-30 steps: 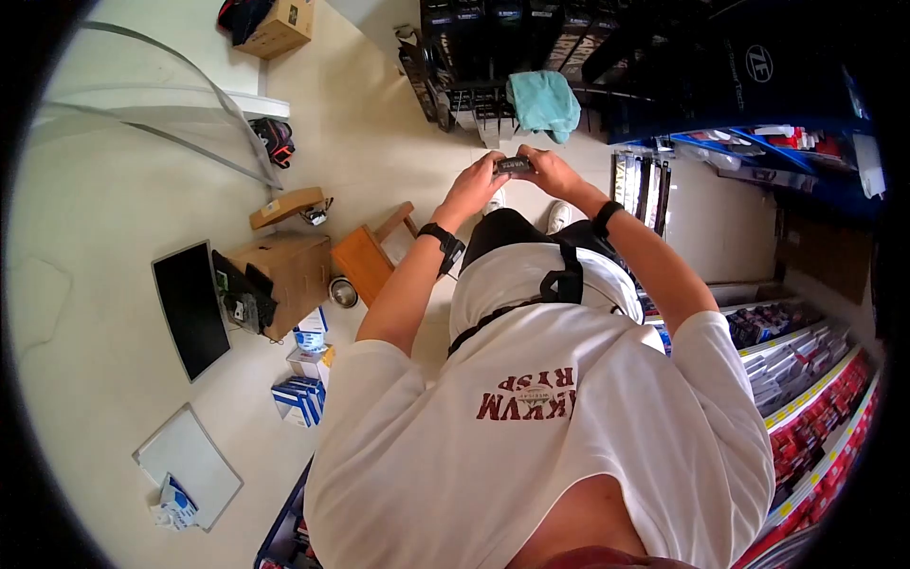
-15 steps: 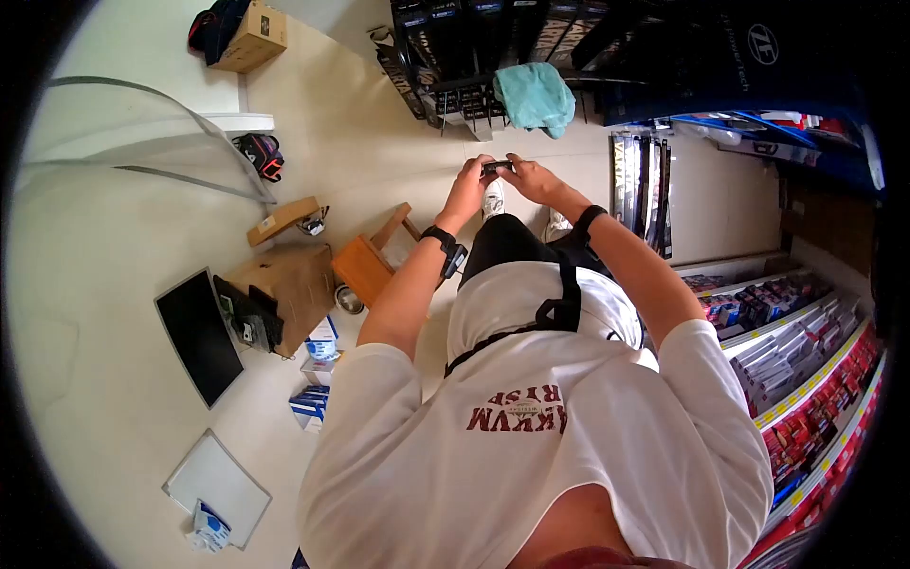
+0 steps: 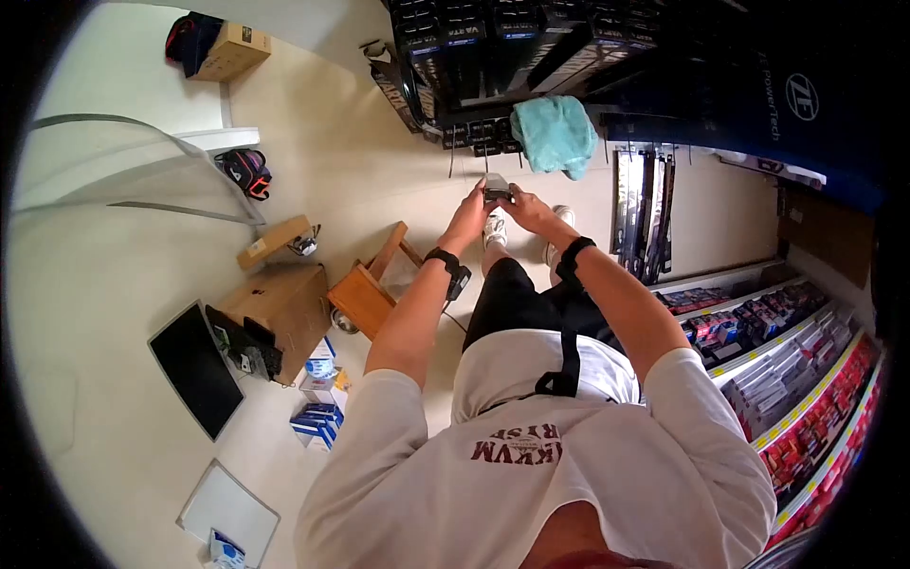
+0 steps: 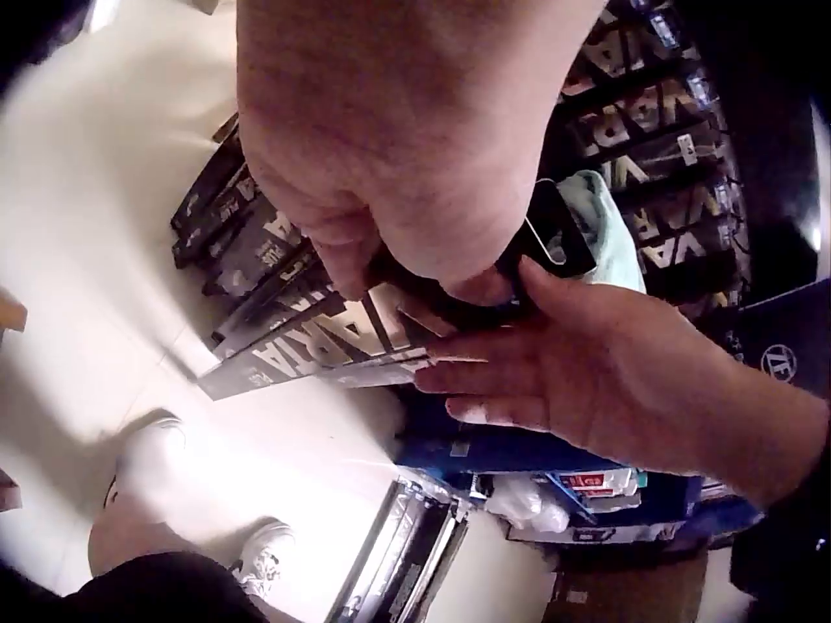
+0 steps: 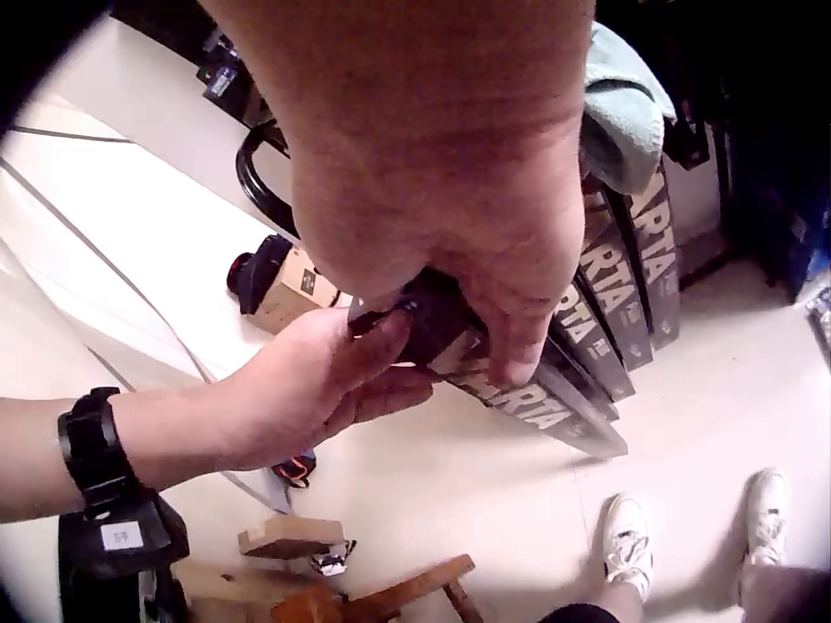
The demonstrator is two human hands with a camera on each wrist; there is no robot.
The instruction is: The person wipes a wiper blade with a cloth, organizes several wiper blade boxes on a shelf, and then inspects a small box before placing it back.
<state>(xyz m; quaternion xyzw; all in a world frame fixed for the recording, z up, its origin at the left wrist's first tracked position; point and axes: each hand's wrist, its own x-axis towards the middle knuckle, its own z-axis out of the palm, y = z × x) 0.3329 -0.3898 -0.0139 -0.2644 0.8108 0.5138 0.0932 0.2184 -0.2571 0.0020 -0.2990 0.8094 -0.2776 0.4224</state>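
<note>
A small dark pack [image 3: 497, 194] with a pale upper part is held up in front of the legs, between both hands. The left hand [image 3: 467, 218] grips its left side, and the right hand [image 3: 531, 211] holds the right side with the thumb against it. In the left wrist view the right hand [image 4: 610, 364] has its thumb raised near the pack and its fingers reaching under. From the right wrist, the left hand [image 5: 279, 396] pinches the dark pack [image 5: 426, 335] with thumb and fingers. Much of the pack is hidden behind the hands.
A black VARTA display rack [image 3: 464, 66] stands just beyond the hands, with a teal cloth [image 3: 555, 137] hanging on it. A wooden stool [image 3: 365, 299] stands to the left, near a cardboard box [image 3: 289, 308] and a monitor [image 3: 196, 372]. Stocked shelves [image 3: 787, 379] line the right.
The pack has been tilted, so a pale part now shows where dark lettered and then thin edge-on sides showed. The hands stay together on it, slightly lower in view.
</note>
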